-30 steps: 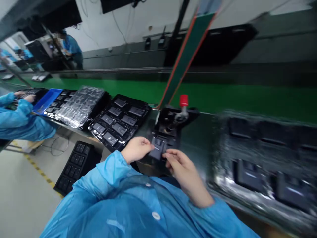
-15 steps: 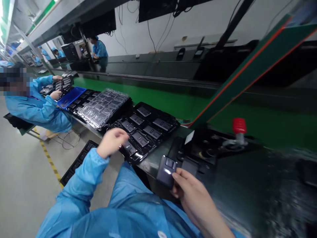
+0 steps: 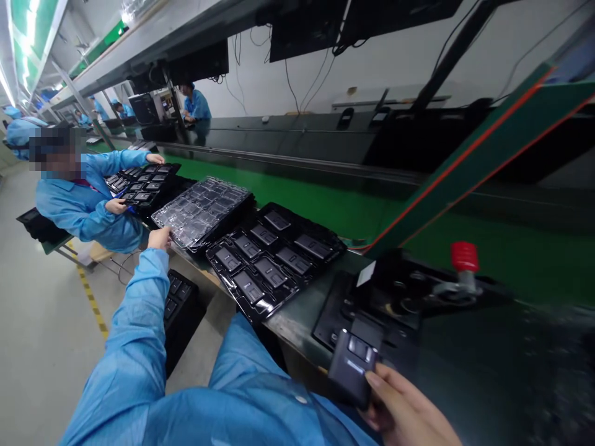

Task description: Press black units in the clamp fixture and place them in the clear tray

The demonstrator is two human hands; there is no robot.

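Head view: at lower right, the right hand (image 3: 409, 414) closes its fingers on a dark plastic module (image 3: 352, 368); at left, the open, empty left hand (image 3: 160, 238) sits just beside a clear blister tray (image 3: 202, 210).

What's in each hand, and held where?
The right hand pinches a dark grey rectangular plastic device by its lower right edge. The left hand is at the corner of a clear plastic tray; grip cannot be told.
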